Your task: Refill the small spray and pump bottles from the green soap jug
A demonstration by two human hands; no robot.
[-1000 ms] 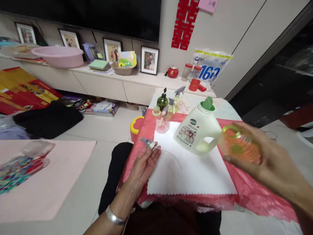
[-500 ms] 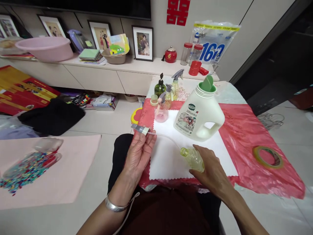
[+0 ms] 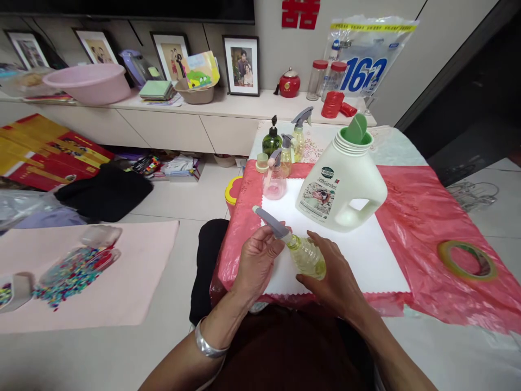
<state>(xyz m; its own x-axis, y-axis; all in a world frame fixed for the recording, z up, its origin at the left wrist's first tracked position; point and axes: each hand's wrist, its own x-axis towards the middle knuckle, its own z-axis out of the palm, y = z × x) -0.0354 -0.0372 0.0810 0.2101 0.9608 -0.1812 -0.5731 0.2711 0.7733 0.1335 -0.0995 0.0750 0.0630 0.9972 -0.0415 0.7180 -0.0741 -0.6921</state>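
Observation:
My right hand [image 3: 331, 271] is wrapped round a clear yellow-green spray bottle [image 3: 304, 254], tilted with its neck toward the left. At that neck, my left hand [image 3: 258, 255] pinches a grey spray head [image 3: 272, 221] with a pale nozzle tip. The head meets the bottle's mouth; whether it is threaded on I cannot tell. Just beyond my hands stands a large white detergent jug [image 3: 342, 184] with its green mouth uncapped. A pink spray bottle [image 3: 275, 183] is upright to its left. White scalloped paper [image 3: 358, 266] lies beneath my hands.
Behind the pink bottle stand a dark green pump bottle [image 3: 272, 142], more spray bottles [image 3: 299, 138] and a small pale cap [image 3: 261, 162]. A tape roll [image 3: 467, 260] lies on the red plastic cover [image 3: 423, 217] at right. Coloured beads [image 3: 69, 282] are spread on a pink sheet at left.
My left hand has brought the spray head right to the bottle's mouth. Its tube, which trailed between them, is now inside the bottle. The bottle has shifted slightly left.

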